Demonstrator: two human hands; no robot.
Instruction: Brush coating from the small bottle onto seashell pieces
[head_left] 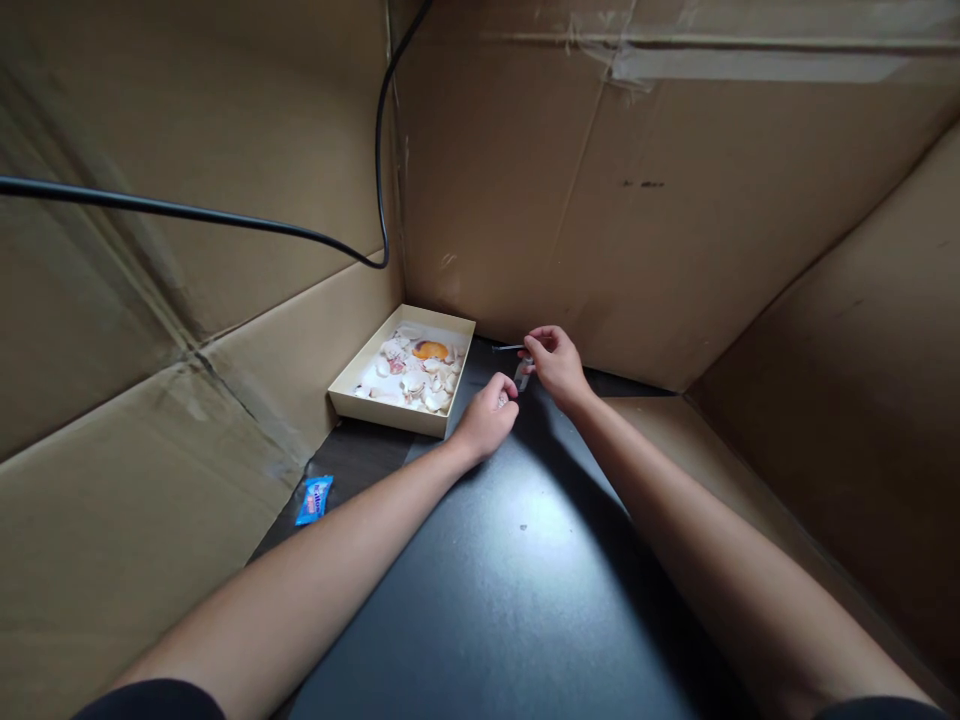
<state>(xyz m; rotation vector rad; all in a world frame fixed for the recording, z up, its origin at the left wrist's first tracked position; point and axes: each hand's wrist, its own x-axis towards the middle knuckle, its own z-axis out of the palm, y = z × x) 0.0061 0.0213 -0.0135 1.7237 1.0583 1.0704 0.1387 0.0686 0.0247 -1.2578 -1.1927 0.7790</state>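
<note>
My left hand [489, 418] is closed, its fingers curled around a small pale, speckled object [502, 399] that they mostly cover. Just beyond it, my right hand [556, 362] pinches a thin metal stick-like tool [509, 348], which points left, roughly level. Below the right fingertips, between the two hands, is a small clear and whitish item [522, 374]; its kind is too small to tell. Left of the hands stands a shallow cream box [386, 418] of seashells [414, 385], one of them orange [430, 350].
A blue wrapped packet [313, 499] lies on the left of the dark tabletop [480, 610]. Cardboard walls [525, 180] enclose the left, back and right sides. A black cable [225, 215] hangs across the upper left. One small dark speck [523, 527] marks the surface.
</note>
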